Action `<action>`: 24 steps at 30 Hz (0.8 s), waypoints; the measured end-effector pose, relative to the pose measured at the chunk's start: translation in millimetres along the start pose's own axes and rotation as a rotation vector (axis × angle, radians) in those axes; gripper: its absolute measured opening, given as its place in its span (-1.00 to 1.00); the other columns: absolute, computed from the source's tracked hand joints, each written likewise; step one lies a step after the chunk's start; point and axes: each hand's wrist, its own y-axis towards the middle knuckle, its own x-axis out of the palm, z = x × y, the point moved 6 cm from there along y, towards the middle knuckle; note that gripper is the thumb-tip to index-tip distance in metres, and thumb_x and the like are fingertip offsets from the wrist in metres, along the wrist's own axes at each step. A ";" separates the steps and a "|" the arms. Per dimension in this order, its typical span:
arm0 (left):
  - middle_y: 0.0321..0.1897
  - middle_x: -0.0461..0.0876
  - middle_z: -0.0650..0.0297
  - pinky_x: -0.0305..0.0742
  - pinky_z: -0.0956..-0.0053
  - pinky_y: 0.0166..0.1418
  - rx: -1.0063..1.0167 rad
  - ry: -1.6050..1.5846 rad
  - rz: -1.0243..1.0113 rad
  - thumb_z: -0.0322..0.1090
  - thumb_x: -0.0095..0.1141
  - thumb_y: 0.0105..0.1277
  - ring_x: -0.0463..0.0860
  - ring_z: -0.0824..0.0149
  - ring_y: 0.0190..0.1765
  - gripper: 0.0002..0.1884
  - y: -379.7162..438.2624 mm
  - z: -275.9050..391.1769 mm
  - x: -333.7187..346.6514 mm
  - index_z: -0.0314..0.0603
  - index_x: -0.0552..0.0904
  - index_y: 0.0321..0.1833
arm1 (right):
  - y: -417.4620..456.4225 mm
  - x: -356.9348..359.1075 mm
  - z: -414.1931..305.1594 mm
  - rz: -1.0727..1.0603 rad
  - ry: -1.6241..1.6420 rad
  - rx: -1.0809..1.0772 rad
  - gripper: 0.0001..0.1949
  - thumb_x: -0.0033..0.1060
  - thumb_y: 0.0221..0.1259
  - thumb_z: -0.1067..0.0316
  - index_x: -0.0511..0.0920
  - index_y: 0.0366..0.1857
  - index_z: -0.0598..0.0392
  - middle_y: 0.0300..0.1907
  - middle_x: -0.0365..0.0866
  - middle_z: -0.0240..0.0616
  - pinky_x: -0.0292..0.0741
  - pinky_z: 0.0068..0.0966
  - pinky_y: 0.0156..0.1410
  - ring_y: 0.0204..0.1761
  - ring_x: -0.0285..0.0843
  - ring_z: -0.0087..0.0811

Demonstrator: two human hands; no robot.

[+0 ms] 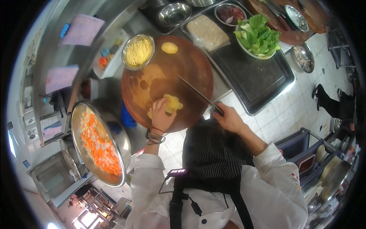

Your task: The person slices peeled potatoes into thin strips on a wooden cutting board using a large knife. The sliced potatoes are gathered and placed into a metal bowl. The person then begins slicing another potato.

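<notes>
On the round wooden chopping block (188,65), my left hand (162,114) rests with its fingers on thin potato slices (173,103), some of which fan out beyond the fingertips. My right hand (230,117) grips the dark handle of a kitchen knife (198,93); its blade reaches over the block, seen nearly edge-on, apart from the slices. A peeled potato (169,48) lies at the block's far side. Beside it, a metal bowl (138,52) of yellow potato shreds sits at the far left edge. Whether my left fingers pinch the slices or only press them is hard to tell.
Left of the block stands a large steel bowl (100,144) of diced carrot and pale cubes. A black tray (254,83) on the right bears a wrapped pale slab (208,32), leafy greens (258,35) and a bowl of meat (230,14). Another person's legs (328,98) show far right.
</notes>
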 end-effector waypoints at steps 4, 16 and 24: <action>0.32 0.54 0.34 0.29 0.12 0.38 0.037 0.061 -0.171 -0.35 0.39 0.06 0.42 0.12 0.40 -0.41 11.2 2.3 -9.7 -0.02 0.62 0.25 | 7.0 0.3 -17.5 0.098 -0.242 -0.115 -0.53 0.14 0.24 0.43 0.58 0.28 -0.05 -0.08 0.66 0.09 0.57 -0.05 0.13 -0.03 0.65 0.14; 0.19 0.55 0.34 0.27 0.12 0.29 0.232 -0.010 -0.325 -0.46 0.39 0.05 0.44 0.13 0.30 -0.47 33.1 -10.6 -11.5 0.00 0.62 0.15 | 65.0 77.9 -41.6 0.303 -0.223 -0.178 -0.60 0.33 0.16 0.33 0.66 0.11 0.14 -0.01 0.58 0.05 0.58 -0.17 0.15 -0.02 0.66 0.03; 0.10 0.56 0.21 0.38 0.10 0.28 0.328 -0.133 -0.286 -0.50 0.38 0.05 0.48 0.03 0.21 -0.53 22.2 -25.7 -7.6 -0.09 0.60 0.07 | 93.7 126.2 -31.2 0.247 -0.018 0.046 -0.73 0.32 0.19 0.31 0.75 -0.12 0.23 -0.21 0.79 0.04 0.64 -0.23 0.12 -0.10 0.77 0.00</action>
